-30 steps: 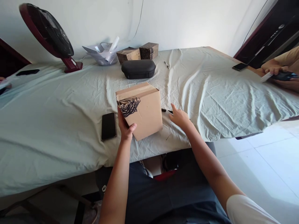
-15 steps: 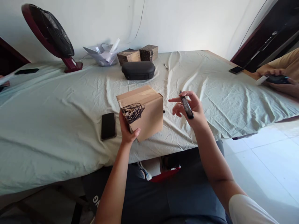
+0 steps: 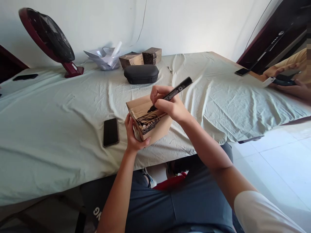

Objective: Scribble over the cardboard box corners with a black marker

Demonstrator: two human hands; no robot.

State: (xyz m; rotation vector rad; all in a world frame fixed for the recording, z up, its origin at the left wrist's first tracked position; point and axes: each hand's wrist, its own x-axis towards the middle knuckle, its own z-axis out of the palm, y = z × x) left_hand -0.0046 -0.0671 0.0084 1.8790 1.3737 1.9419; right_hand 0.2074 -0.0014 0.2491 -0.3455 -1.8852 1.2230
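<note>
A brown cardboard box (image 3: 159, 131) with black scribbled lines along one edge rests tilted over the cloth in front of me. My left hand (image 3: 136, 137) grips its near left corner, thumb on the front side and fingers round the left side. Above the box, my right hand (image 3: 170, 103) holds a black marker (image 3: 178, 89) like a pen. The marker's tip meets or hovers just over the top face, beside the scribbles; I cannot tell which. To the left of the box lies a black phone (image 3: 111, 132).
A black zip case (image 3: 141, 74) sits behind the box, with two scribbled boxes (image 3: 152, 56) beyond it. A clear plastic container (image 3: 105, 61) and a red fan (image 3: 74, 71) stand at the back left. At the right edge, another person's hands (image 3: 289, 81) hold a dark object.
My right hand has moved left from beside the box to over its top, turning the marker into a writing grip. The box has tipped, showing more of its top and left side.
</note>
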